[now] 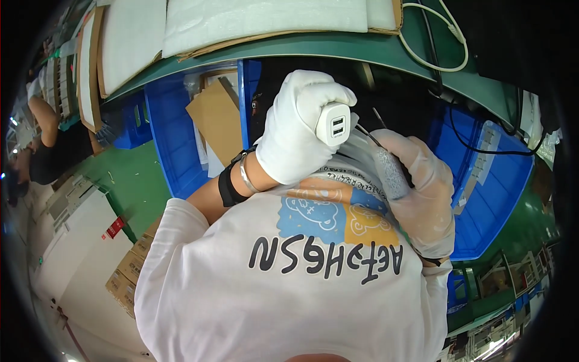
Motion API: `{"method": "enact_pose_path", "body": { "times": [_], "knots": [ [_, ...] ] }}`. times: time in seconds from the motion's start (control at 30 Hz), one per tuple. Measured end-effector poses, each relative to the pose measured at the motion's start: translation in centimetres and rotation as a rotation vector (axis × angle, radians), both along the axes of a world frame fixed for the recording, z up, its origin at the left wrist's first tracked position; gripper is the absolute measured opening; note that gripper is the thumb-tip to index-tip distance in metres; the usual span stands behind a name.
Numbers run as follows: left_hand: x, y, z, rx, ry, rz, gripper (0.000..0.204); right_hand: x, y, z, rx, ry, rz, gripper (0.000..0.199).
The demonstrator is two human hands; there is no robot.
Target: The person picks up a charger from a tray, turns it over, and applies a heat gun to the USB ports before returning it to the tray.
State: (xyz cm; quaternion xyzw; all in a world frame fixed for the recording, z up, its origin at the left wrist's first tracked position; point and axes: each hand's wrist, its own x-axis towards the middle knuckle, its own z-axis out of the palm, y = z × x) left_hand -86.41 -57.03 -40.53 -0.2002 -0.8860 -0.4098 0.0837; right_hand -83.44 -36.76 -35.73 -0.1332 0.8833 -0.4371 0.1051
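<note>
While the left grip (289,130) clasps a white charger (327,127), its long axis points ports-first toward the camera.

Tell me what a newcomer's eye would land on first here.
Probably the white two-port charger near the upper middle, held in the white-gloved left grip. Next, the blue-and-orange cartoon print on the shirt below it. Farther right, the gloved right grip holds a speckled grey object, its exact kind unclear.

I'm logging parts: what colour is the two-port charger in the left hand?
The charger is white, best seen in the head view.
</note>
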Motion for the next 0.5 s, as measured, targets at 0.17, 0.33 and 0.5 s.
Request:
{"method": "enact_pose_path", "body": {
  "times": [0.17,0.33,0.5],
  "knots": [
    [-0.2,-0.2,-0.3,0.191,-0.082,-0.019,0.051,-0.6,-0.4,0.6,-0.049,-0.020,-0.003,0.033],
    [-0.1,0.1,-0.3,0.518,-0.286,0.030,0.049,-1.8,-0.9,1.7,-0.230,0.147,-0.250,0.026],
    [-0.3,0.3,2.4,0.697,-0.525,-0.020,0.046,-0.2,1.1,2.9,-0.537,-0.020,-0.604,0.028]
  ]
}}
